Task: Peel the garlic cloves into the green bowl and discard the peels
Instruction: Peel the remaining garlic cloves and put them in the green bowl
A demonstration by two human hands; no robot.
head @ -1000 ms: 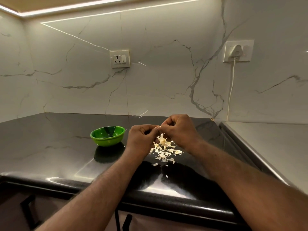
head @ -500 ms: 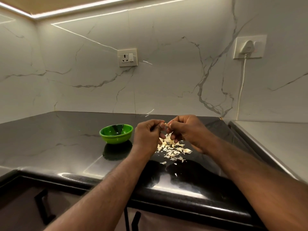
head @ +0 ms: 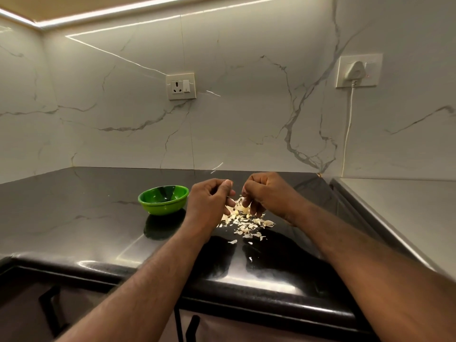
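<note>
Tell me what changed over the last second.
The left hand and right hand, joined at the fingertips over the peel pile before, have drawn apart, leaving a gap; the right hand's fingers now dip toward the peels. What either grip holds is too small to tell. The green bowl and peel pile stayed put on the countertop.
</note>
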